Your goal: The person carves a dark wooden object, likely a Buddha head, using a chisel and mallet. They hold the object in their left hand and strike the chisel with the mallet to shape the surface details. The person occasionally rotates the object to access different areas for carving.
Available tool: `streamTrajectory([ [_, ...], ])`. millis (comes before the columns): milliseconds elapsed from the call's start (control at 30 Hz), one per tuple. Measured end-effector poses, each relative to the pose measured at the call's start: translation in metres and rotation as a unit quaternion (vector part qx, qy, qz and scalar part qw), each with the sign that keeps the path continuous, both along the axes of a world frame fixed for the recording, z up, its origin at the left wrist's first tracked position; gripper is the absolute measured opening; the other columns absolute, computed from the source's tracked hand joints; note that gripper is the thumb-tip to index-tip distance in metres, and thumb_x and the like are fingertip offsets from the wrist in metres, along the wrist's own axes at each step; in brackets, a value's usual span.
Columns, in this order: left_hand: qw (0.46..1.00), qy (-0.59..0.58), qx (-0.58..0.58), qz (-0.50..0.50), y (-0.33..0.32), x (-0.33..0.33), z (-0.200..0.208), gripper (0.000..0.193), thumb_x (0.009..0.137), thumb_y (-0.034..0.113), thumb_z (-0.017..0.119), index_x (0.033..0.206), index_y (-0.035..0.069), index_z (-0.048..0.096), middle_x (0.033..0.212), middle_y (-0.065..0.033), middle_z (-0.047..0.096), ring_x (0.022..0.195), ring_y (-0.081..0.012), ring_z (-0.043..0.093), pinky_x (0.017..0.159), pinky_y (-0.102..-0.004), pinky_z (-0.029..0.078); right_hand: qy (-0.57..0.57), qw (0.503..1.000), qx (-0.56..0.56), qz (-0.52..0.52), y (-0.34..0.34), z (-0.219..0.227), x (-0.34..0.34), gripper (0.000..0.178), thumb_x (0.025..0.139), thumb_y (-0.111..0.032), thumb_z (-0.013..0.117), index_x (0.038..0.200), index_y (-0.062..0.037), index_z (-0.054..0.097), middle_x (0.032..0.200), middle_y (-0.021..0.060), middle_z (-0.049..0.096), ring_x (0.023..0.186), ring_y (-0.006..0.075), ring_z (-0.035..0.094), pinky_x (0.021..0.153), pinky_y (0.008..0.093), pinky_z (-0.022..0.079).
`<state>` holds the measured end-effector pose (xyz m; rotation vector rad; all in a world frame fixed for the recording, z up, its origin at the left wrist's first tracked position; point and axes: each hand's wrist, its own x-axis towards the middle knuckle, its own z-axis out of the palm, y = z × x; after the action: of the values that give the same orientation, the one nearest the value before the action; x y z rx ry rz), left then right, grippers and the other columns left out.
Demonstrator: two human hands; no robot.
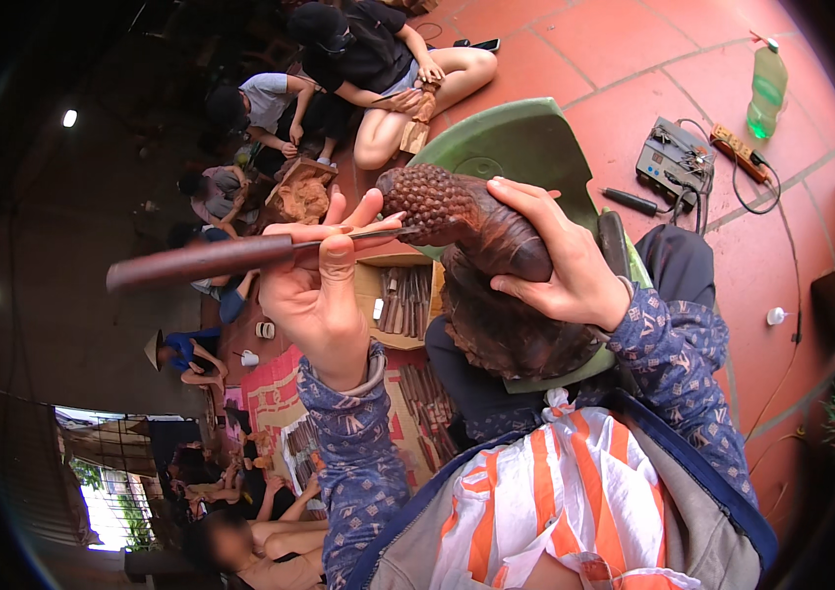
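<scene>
A dark brown wood carving (498, 236), a figure's head covered in small round knobs with a smooth shoulder part, leans in front of me above my lap. My right hand (560, 258) is closed around its smooth right side. My left hand (317, 285) pinches a carving chisel (201, 264) near where the blade meets its long reddish-brown handle. The chisel's thin blade reaches right to the knobbed head; its tip is at the lower edge of the knobs. Below, the carving's rough, darker base (511, 334) sits over my legs, against a green plastic chair (565, 147).
A box of chisels (378, 313) and more tools (427, 408) lie left of my legs. To the right are a grey power unit (675, 162), a power strip (740, 152), cables and a green bottle (767, 93). Several people sit at the far left, one holding a pale carving (419, 120).
</scene>
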<state>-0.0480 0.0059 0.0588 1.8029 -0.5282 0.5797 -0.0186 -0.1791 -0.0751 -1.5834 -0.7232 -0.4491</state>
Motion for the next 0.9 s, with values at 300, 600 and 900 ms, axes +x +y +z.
streamTrajectory([
  [300, 0.998, -0.066, -0.023, 0.008, 0.014, 0.003, -0.002, 0.027, 0.093, 0.023, 0.062, 0.099, 0.003, 0.046, 0.092, -0.0247, 0.068, 0.094, -0.0393, 0.067, 0.096, -0.0516, 0.049, -0.003, 1.000, 0.002, 0.002, 0.001, 0.000, 0.001, 0.081, 0.070, -0.015, 0.078, 0.141, -0.0104, 0.038, 0.137, 0.0209, 0.044, 0.121, 0.0408, 0.050, 0.098, 0.0421, 0.045],
  [600, 0.984, -0.164, 0.070, 0.013, 0.001, 0.003, -0.019, 0.018, 0.096, 0.013, 0.057, 0.099, 0.004, 0.042, 0.097, -0.0259, 0.068, 0.100, -0.0383, 0.066, 0.102, -0.0507, 0.041, 0.002, 1.000, 0.001, 0.006, 0.001, 0.000, 0.001, 0.083, 0.069, -0.014, 0.079, 0.141, -0.0105, 0.038, 0.137, 0.0214, 0.043, 0.123, 0.0409, 0.048, 0.099, 0.0417, 0.044],
  [900, 0.964, -0.215, 0.157, -0.014, 0.007, 0.006, -0.021, 0.017, 0.097, 0.016, 0.054, 0.102, 0.008, 0.040, 0.101, -0.0245, 0.068, 0.103, -0.0389, 0.065, 0.103, -0.0521, 0.039, -0.001, 1.000, -0.002, 0.005, 0.000, 0.000, 0.001, 0.083, 0.069, -0.015, 0.079, 0.142, -0.0107, 0.037, 0.137, 0.0213, 0.043, 0.122, 0.0411, 0.049, 0.099, 0.0419, 0.044],
])
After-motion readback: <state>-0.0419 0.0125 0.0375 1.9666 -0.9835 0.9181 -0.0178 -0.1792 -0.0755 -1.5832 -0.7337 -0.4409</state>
